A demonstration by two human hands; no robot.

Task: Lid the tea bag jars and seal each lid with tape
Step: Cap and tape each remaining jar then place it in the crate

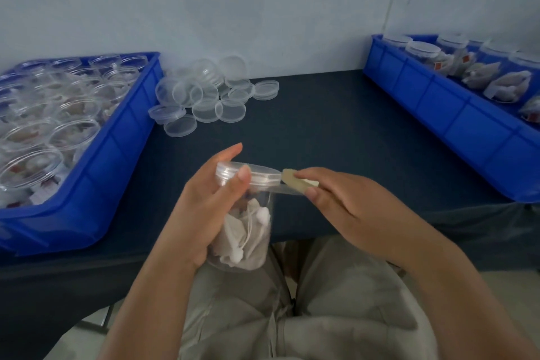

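1. My left hand [210,213] grips a clear plastic cylindrical jar [264,228], fingers curled round its wall. It holds the jar over the lap, just off the near edge of the dark blue table [321,126].
2. Inside the jar I see pale tea bags [245,245] with white strings and tags, right by that palm.
3. A clear round plastic lid [260,174] sits on top of the jar, and the left thumb presses on its rim.
4. My right hand [344,202] pinches a small beige-cored tape roll [298,183] between thumb and fingers, just beside the lid.
5. A clear strip of tape [287,190] stretches from the roll to the jar's neck, bridging the two hands.
6. Beyond the left hand and off to its left, a blue plastic bin [117,161] is packed with open jars of tea bags.
7. Ahead of the left hand, a heap of loose clear lids [210,96] lies on the table, beside that bin.
8. Well beyond the right hand, to its right, a second blue plastic bin [438,102] holds lidded jars, some lying on their sides.
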